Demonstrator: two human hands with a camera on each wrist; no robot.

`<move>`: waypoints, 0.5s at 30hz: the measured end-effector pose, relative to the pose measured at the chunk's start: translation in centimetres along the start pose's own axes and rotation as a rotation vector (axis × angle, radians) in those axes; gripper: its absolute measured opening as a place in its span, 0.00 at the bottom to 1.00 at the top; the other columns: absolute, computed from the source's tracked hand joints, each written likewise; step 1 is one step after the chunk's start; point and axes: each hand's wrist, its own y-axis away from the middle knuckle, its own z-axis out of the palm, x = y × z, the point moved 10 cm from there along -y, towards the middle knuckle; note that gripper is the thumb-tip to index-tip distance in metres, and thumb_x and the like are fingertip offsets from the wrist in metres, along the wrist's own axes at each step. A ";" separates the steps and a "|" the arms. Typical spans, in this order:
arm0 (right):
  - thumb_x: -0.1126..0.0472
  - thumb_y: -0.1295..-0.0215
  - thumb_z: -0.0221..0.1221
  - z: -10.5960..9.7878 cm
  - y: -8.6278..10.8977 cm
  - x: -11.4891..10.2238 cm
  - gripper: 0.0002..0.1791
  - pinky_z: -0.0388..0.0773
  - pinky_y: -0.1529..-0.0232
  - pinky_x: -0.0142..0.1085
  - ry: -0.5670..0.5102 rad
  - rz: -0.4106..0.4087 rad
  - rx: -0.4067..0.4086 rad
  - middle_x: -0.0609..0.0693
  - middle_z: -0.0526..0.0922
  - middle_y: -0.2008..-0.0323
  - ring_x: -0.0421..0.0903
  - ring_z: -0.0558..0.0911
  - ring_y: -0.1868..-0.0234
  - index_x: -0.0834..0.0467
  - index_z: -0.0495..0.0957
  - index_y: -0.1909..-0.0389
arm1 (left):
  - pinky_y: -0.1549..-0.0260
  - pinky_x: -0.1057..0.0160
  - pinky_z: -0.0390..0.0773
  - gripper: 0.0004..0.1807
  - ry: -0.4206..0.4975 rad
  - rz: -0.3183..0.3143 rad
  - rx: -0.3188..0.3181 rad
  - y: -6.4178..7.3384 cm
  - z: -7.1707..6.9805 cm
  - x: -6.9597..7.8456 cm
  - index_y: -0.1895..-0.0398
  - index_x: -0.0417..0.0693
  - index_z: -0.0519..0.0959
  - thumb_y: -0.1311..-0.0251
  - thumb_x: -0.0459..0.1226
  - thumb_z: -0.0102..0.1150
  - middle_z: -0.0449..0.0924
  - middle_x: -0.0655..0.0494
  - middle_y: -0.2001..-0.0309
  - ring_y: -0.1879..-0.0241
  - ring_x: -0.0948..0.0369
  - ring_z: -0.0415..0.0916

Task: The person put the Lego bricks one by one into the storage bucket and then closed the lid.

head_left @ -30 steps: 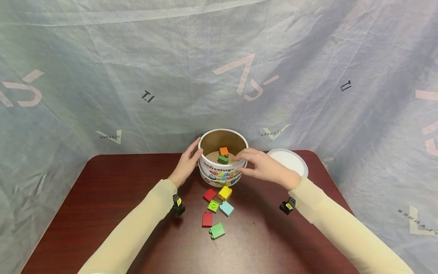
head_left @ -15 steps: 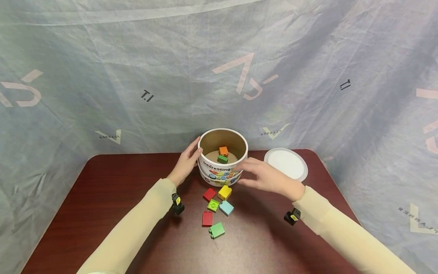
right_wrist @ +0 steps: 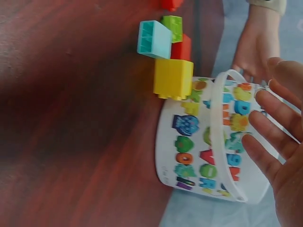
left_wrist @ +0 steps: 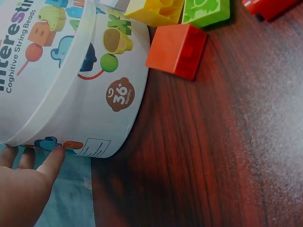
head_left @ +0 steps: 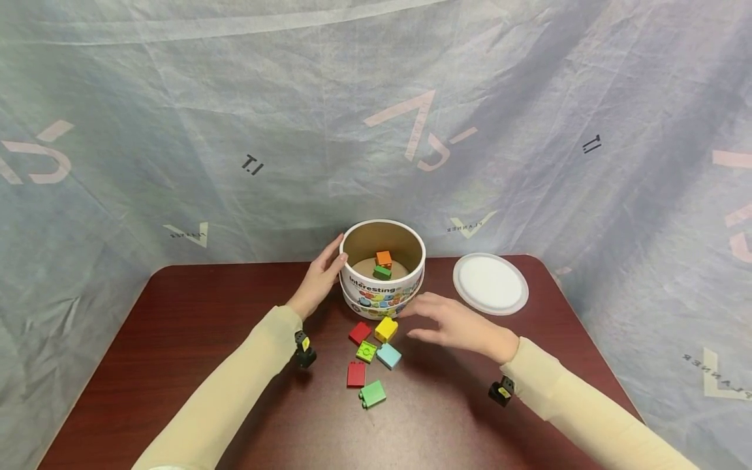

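A white printed bucket (head_left: 369, 299) stands uncovered at the table's back middle, with an orange block (head_left: 383, 259) and a green block (head_left: 382, 272) inside. My left hand (head_left: 317, 284) touches its left side, thumb by the rim; in the left wrist view, straight fingertips meet the wall. To the bucket's front right, my right hand (head_left: 458, 325) holds nothing, its fingers extended and spread. Nearest to it are the yellow block (head_left: 386, 330) and the light blue block (head_left: 388, 356). Beside these lie a red block (head_left: 360, 333) and a lime block (head_left: 367, 351).
Closer to the front are a second red block (head_left: 356, 375) and a green block (head_left: 373, 394). A round white lid (head_left: 490, 284) lies at the back right of the dark red table (head_left: 223, 326). A grey cloth (head_left: 294, 117) hangs behind. The bucket's white handle (right_wrist: 218, 137) hangs against its wall.
My right hand has left the bucket's rim and come down along its outside, toward the table and the yellow block. The left hand stays at the bucket. The blocks lie as before.
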 end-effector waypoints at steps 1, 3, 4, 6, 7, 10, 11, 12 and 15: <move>0.59 0.37 0.74 0.2 0.1 0.0 0.22 0.80 0.40 0.43 0.001 -0.005 0.000 0.46 0.86 0.46 0.44 0.81 0.42 0.53 0.84 0.42 | 0.28 0.43 0.66 0.33 -0.008 0.002 0.001 0.0 0.0 0.0 0.15 0.63 0.55 0.19 0.46 0.49 0.49 0.52 0.16 0.20 0.51 0.54; 0.59 0.37 0.74 0.7 0.3 0.0 0.21 0.81 0.42 0.41 0.008 -0.020 0.005 0.45 0.86 0.47 0.43 0.81 0.44 0.53 0.84 0.43 | 0.27 0.45 0.64 0.33 -0.016 0.005 0.006 -0.1 -0.1 0.0 0.16 0.63 0.55 0.19 0.46 0.49 0.49 0.53 0.16 0.20 0.53 0.53; 0.59 0.37 0.74 1.0 0.4 0.0 0.21 0.81 0.43 0.41 0.009 -0.028 0.008 0.45 0.86 0.48 0.43 0.81 0.45 0.54 0.84 0.43 | 0.27 0.46 0.63 0.32 -0.021 0.007 0.009 -0.1 -0.1 0.0 0.16 0.63 0.56 0.19 0.46 0.49 0.49 0.54 0.16 0.20 0.53 0.52; 0.58 0.36 0.73 1.5 0.6 0.0 0.20 0.81 0.44 0.40 0.009 -0.041 0.009 0.46 0.86 0.49 0.42 0.81 0.46 0.55 0.84 0.44 | 0.26 0.48 0.62 0.32 -0.022 0.016 0.016 -0.1 -0.2 0.1 0.16 0.62 0.56 0.19 0.46 0.50 0.50 0.54 0.17 0.20 0.53 0.52; 0.58 0.35 0.73 1.9 0.7 0.1 0.20 0.81 0.45 0.39 0.010 -0.041 0.004 0.45 0.86 0.49 0.41 0.81 0.46 0.55 0.84 0.44 | 0.26 0.49 0.62 0.32 -0.022 0.019 0.019 -0.1 -0.2 0.2 0.16 0.62 0.57 0.19 0.45 0.50 0.51 0.53 0.17 0.20 0.54 0.53; 0.58 0.34 0.71 3.0 1.0 0.3 0.18 0.81 0.46 0.39 0.013 -0.042 -0.013 0.46 0.86 0.50 0.41 0.81 0.47 0.56 0.84 0.44 | 0.26 0.49 0.62 0.32 -0.016 0.025 0.023 -0.1 -0.2 0.3 0.16 0.62 0.57 0.19 0.45 0.50 0.52 0.53 0.17 0.20 0.54 0.54; 0.57 0.33 0.71 3.4 1.0 0.4 0.18 0.81 0.46 0.38 0.013 -0.038 -0.021 0.45 0.86 0.50 0.41 0.81 0.47 0.56 0.84 0.44 | 0.26 0.49 0.62 0.32 -0.015 0.029 0.023 -0.1 -0.2 0.3 0.16 0.62 0.57 0.19 0.45 0.50 0.52 0.53 0.17 0.20 0.54 0.54; 0.57 0.33 0.71 3.7 1.1 0.5 0.18 0.81 0.45 0.39 0.011 -0.036 -0.027 0.45 0.86 0.50 0.41 0.81 0.46 0.56 0.84 0.44 | 0.25 0.48 0.62 0.32 -0.016 0.030 0.021 -0.1 -0.2 0.3 0.16 0.62 0.57 0.19 0.45 0.50 0.52 0.54 0.17 0.20 0.53 0.54; 0.58 0.33 0.71 4.7 1.3 0.7 0.18 0.81 0.43 0.40 -0.007 -0.026 -0.041 0.47 0.86 0.49 0.41 0.81 0.45 0.55 0.84 0.44 | 0.25 0.47 0.60 0.32 -0.022 0.034 0.017 0.0 -0.1 0.3 0.16 0.62 0.56 0.19 0.46 0.49 0.50 0.55 0.17 0.20 0.53 0.52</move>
